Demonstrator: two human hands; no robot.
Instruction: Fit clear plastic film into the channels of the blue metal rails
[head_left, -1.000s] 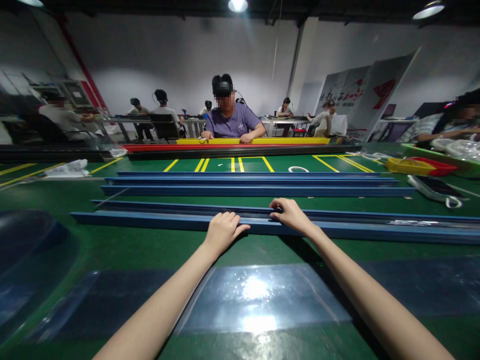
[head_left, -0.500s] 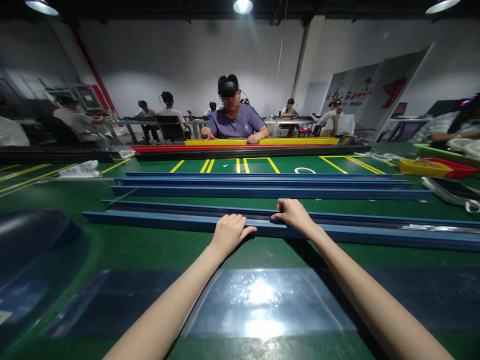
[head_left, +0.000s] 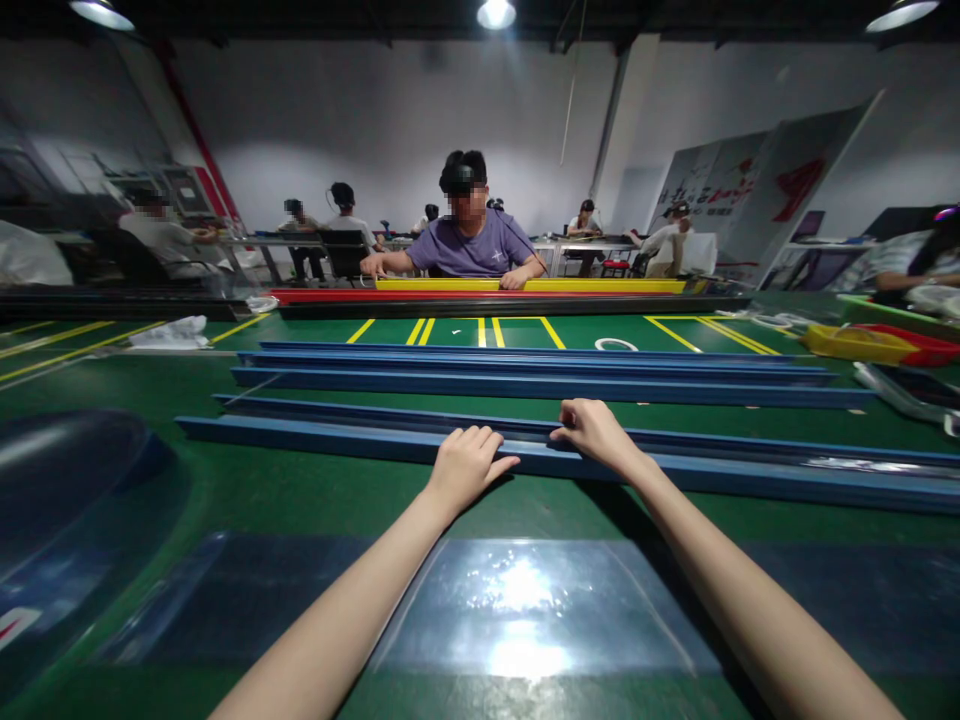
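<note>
The near blue channel (head_left: 300, 441) runs on the table (head_left: 285, 500) from nine to three o'clock; the left hand (head_left: 465, 468) rests over its near wall, its grip loose with the thumb spread toward three o'clock. The right hand (head_left: 596, 435) has its grip curled at the groove, and whether it pinches anything I cannot tell. Uneven pressing could tip or slide the channel, as its long ends look unheld.
</note>
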